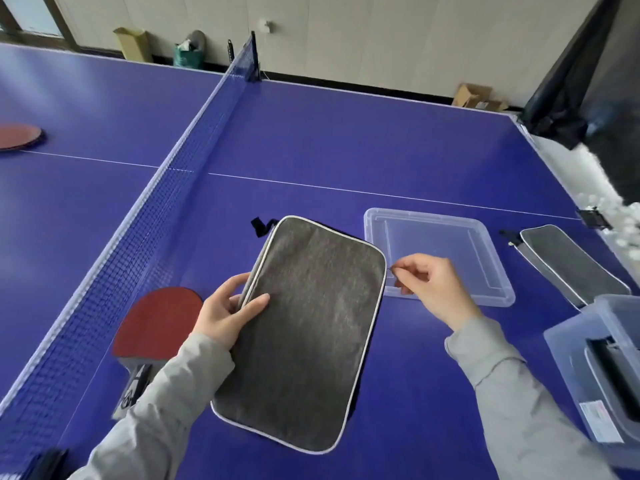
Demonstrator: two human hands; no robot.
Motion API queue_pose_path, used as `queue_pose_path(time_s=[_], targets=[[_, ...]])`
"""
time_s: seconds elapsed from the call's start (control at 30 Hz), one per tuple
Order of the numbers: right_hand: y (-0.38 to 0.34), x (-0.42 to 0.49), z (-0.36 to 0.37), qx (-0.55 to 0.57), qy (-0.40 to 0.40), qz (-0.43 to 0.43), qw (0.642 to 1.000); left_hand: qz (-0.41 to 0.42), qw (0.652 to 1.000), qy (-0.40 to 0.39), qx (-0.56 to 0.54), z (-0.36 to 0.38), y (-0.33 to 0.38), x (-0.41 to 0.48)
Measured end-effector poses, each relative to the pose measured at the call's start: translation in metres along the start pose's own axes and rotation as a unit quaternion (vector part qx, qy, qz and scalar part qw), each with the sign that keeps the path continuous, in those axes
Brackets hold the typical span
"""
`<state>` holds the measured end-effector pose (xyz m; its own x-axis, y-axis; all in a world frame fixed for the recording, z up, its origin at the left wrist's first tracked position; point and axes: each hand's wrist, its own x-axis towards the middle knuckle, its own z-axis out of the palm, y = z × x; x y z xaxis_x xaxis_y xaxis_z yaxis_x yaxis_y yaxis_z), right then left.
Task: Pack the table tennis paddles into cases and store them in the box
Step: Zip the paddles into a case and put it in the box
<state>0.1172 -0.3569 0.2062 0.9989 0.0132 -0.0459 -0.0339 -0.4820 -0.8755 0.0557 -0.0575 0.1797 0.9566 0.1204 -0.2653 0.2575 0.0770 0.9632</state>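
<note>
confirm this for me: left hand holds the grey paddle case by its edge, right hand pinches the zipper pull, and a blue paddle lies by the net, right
Not quite. The paddle by the net is red, not blue, as the head view shows. The rest stands: the left hand holds the grey paddle case by its edge, and the right hand pinches the zipper pull.

wall [363, 39]: pale panels, dark baseboard
window [31, 12]: far left corner
surface [329, 140]: blue, white lines
net [173, 174]: dark blue
floor boxes [133, 43]: cardboard by wall
</note>
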Motion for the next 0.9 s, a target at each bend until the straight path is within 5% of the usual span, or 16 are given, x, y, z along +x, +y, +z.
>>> queue_pose_path(time_s=[0.3, 0.9], targets=[[0.012, -0.012, 0.012, -0.183, 0.072, -0.139, 0.971, -0.039, 0.998, 0.032, -0.044, 0.011, -0.004, 0.015], [0.055, -0.101, 0.050, -0.083, 0.157, -0.139, 0.974, -0.055, 0.945, 0.295, -0.128, 0.086, 0.002, 0.030]])
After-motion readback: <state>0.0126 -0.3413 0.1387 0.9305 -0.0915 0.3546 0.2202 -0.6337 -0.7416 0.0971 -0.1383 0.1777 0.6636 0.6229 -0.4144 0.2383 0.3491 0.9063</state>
